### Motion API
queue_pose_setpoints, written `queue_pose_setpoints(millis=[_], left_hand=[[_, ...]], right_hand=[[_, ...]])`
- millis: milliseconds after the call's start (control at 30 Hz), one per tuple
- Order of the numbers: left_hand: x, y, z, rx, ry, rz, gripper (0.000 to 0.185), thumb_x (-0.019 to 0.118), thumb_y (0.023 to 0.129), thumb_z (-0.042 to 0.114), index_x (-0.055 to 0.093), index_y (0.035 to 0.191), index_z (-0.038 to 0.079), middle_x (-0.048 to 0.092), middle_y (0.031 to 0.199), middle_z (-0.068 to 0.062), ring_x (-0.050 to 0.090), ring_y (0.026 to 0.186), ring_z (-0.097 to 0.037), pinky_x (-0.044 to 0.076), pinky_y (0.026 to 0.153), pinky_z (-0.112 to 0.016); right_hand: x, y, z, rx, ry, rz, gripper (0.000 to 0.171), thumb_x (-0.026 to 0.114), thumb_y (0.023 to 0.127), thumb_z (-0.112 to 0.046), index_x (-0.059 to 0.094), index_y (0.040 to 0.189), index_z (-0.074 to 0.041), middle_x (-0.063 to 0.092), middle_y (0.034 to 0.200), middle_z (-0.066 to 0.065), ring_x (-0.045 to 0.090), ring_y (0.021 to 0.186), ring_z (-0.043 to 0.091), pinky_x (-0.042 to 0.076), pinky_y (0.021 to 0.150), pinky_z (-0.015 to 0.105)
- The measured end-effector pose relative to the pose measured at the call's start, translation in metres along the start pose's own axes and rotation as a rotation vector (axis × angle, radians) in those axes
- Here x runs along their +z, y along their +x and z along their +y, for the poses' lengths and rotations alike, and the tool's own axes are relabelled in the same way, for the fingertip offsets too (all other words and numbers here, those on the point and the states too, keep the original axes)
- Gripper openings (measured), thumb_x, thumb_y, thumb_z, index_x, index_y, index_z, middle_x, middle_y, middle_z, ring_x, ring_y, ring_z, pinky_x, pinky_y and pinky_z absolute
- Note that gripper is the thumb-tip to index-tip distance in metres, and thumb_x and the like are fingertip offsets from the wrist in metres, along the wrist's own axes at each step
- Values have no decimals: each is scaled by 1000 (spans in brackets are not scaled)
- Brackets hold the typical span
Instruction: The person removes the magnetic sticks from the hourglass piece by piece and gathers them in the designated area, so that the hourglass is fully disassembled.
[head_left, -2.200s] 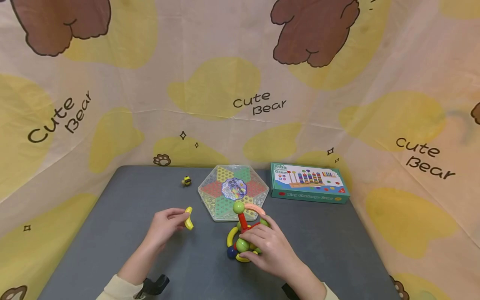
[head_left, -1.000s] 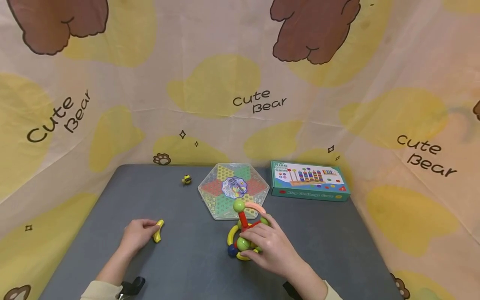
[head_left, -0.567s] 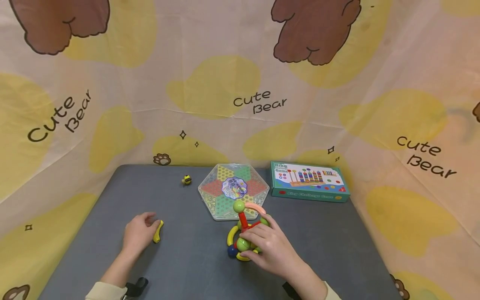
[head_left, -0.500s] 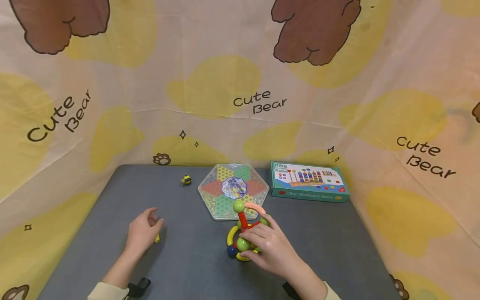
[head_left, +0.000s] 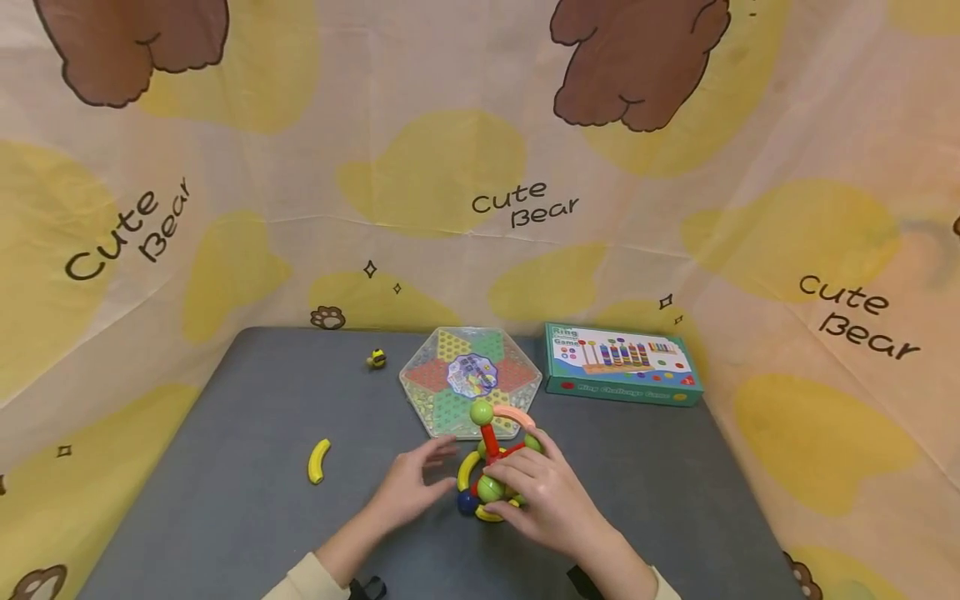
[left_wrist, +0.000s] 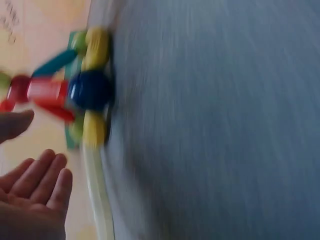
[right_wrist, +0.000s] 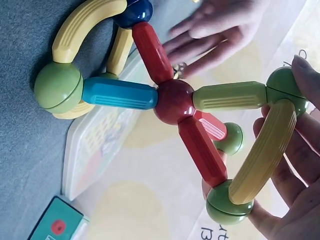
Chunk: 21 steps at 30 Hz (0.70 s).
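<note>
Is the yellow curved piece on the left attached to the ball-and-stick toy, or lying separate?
Separate. The yellow curved piece lies alone on the grey table, apart from the ball-and-stick toy and both hands.

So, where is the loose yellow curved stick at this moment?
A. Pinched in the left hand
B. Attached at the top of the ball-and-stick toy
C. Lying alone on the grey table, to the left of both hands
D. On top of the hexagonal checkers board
C: the yellow curved stick lies by itself on the grey table, apart from the left hand, which reaches open toward the ball-and-stick toy.
</note>
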<state>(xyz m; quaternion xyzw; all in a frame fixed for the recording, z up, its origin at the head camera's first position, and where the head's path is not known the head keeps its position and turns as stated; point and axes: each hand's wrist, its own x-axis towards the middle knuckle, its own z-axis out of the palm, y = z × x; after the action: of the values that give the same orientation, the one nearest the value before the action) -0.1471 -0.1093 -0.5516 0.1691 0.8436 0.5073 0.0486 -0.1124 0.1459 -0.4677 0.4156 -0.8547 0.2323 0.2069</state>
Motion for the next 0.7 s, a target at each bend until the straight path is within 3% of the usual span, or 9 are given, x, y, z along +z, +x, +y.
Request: queue_pose_setpoints(millis=[67,167,367,567,700], left_hand=[[14,4,4,45,-33,-96,67,77,90,17,46,150,10,61,142,-11,60,129,-30,48,105,-51],[25,9,9,58,-69,-142,75,77,89,21,40,154,13,53,150,-7,52,138,-29,40,111,-56],[29,20,12,54,-134,-140,74,78,87,19,44,152,13,53,150,-8,52,137,-31,39,112,-57],[41,26,4,106,-46,-137,58,81,85,26,60,138,15,65,133,1,59,127,-22,46,107,-49],[48,28,5,158,22,-61,50,84,82,22,66,128,14,69,124,1,63,117,-18,50,103,-43]], right_hand=[[0,-1,0,-9,-3,15,39,85,79,-44,77,108,-18,76,101,-10,67,96,5,40,108,61],[-1,-2,0,-23,-2,24,39,86,79,-43,77,108,-18,75,100,-11,67,95,5,40,107,61],[-1,-1,0,8,15,-10,39,87,78,-41,77,109,-19,75,101,-12,66,97,4,38,112,58],[1,-1,2,-40,-18,31,40,88,76,-40,77,108,-18,74,100,-11,67,96,6,40,107,60],[1,-1,2,-53,-30,39,42,91,73,-38,77,107,-17,74,100,-10,66,97,6,41,107,59]])
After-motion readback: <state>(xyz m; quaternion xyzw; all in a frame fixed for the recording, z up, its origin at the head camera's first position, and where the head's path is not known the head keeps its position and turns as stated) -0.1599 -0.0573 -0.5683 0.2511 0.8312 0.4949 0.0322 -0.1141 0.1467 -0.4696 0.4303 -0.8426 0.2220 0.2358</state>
